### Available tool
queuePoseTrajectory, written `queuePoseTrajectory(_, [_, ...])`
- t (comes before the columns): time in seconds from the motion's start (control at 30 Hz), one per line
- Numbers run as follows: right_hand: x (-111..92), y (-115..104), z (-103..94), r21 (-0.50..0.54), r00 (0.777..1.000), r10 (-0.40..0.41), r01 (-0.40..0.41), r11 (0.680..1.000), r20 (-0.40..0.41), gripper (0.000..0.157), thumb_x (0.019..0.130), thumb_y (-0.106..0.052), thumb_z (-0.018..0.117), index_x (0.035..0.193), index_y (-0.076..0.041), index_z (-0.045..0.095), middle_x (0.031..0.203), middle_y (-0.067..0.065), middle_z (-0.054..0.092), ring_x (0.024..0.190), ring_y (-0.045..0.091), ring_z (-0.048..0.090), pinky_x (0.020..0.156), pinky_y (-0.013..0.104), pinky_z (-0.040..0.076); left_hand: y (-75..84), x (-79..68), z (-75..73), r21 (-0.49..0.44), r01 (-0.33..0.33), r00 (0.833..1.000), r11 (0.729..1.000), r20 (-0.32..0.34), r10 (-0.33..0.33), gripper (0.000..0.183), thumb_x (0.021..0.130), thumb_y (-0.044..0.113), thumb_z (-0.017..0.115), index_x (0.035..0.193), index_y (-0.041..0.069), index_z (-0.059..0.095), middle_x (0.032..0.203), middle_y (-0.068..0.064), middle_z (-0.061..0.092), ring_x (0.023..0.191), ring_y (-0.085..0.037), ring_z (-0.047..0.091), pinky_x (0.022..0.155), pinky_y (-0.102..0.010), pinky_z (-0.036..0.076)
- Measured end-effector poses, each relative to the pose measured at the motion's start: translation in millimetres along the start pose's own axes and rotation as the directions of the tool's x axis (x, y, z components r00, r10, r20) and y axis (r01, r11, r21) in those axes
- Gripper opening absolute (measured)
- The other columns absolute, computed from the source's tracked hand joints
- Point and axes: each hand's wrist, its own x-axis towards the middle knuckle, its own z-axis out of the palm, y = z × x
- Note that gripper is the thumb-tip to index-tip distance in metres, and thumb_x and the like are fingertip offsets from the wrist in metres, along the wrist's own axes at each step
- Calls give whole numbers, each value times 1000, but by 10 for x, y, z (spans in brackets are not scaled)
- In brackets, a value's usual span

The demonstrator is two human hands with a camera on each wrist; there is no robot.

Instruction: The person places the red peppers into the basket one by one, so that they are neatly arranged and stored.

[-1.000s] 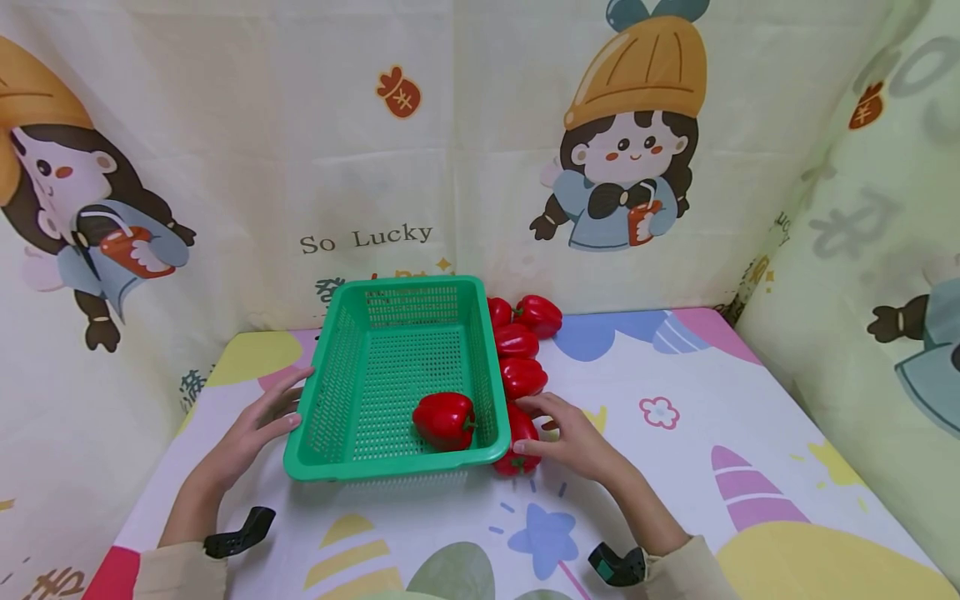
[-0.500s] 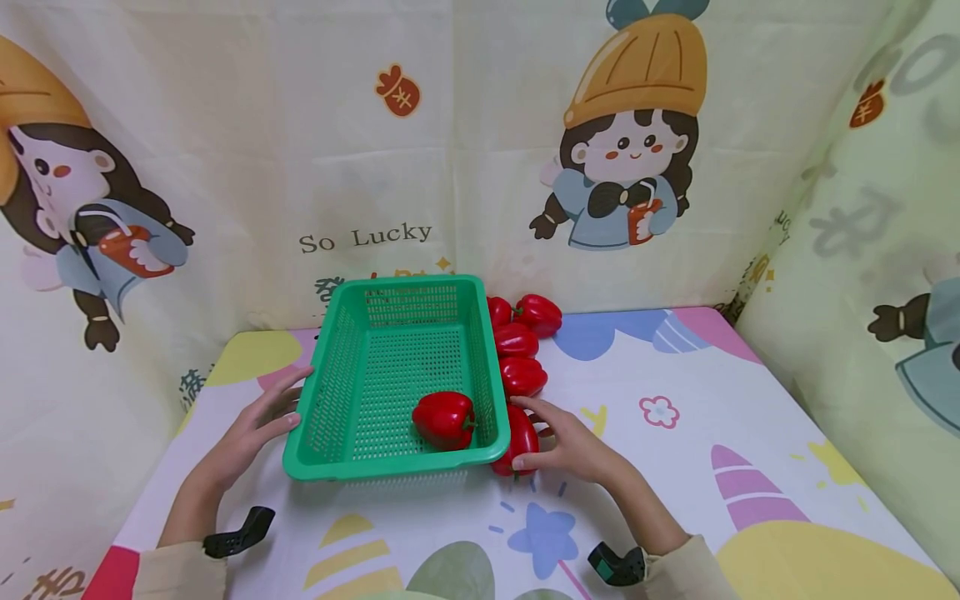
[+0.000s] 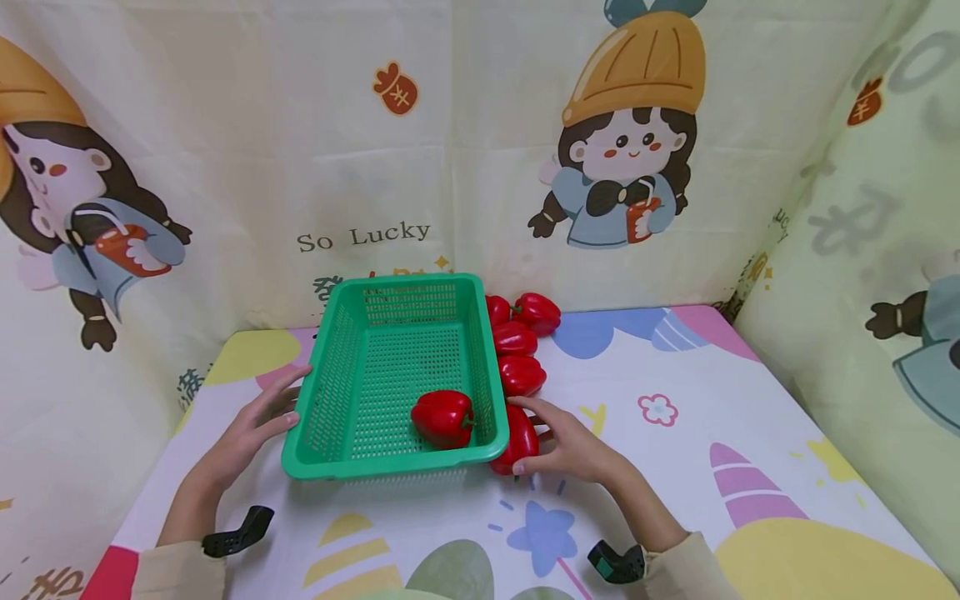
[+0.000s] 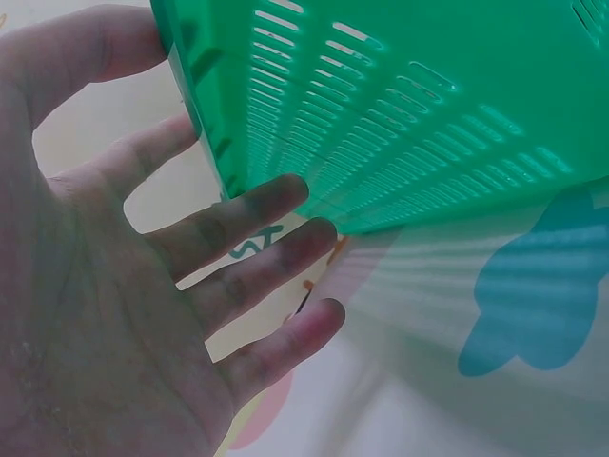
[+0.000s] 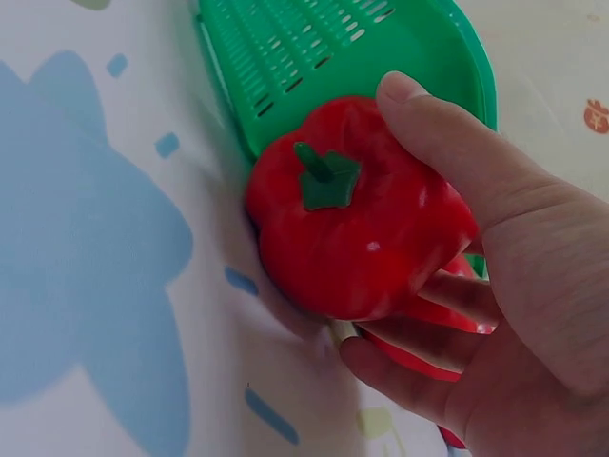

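A green plastic basket (image 3: 330,467) with slotted walls stands in the middle of the table, one red bell pepper (image 3: 442,419) lying inside it. At its left side, my left hand (image 3: 251,429) has its fingers spread; in the left wrist view, thumb and fingertips (image 4: 290,195) reach the basket's outer wall. My right hand (image 3: 566,442) holds another red bell pepper (image 3: 520,440) just outside the basket's right wall. In the right wrist view, the thumb lies over this bell pepper (image 5: 362,228) beside its green stem, with the fingers curled under the far side.
Several more red bell peppers (image 3: 522,376) lie in a row along the basket's right side, running back toward the fabric wall (image 3: 495,167). A patterned cloth (image 3: 630,508) covers the table. Each wrist wears a black camera mount (image 3: 617,562).
The bell pepper at my right hand has turned, its stem end now pointing toward the front. My right thumb has shifted slightly forward along it. The left hand and basket hold still.
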Motion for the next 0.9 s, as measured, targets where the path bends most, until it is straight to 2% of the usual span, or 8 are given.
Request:
queuePoseTrajectory(0.17, [-4,1,-17,-9,1000,-10,10,1000,-3,82,77,-33,81,146,-28,37,137,-2,49,123,25,53,82,28,59,11,0,-9,-5,-2,1000,1000,2,2,58,100,22,43,154,27,23,157,12,29,120,21,31,98,-79,26])
queuePoseTrajectory(0.3, [-4,-4,-31,-12,1000,-15,15,1000,-10,82,77,-34,81,146,-28,37,138,-2,49,124,25,52,82,29,59,7,-6,-11,-5,-10,1000,1000,-1,10,58,100,21,42,154,27,23,152,19,31,121,21,32,99,-78,27])
queuePoseTrajectory(0.57, [-24,-36,-46,-41,999,-16,14,999,-36,84,75,-35,81,146,-27,37,138,-1,49,123,25,53,82,30,58,39,-19,-6,-1,-23,1000,1000,2,23,58,100,21,42,155,26,22,155,9,32,120,19,34,98,-77,29])
queuePoseTrajectory(0.9, [-56,-10,-81,-32,999,-15,13,999,-50,82,76,-34,81,145,-26,39,137,0,50,121,26,53,82,29,58,51,-12,8,1,-17,1000,1000,3,17,58,100,21,43,155,26,23,157,4,29,120,21,31,97,-79,27])
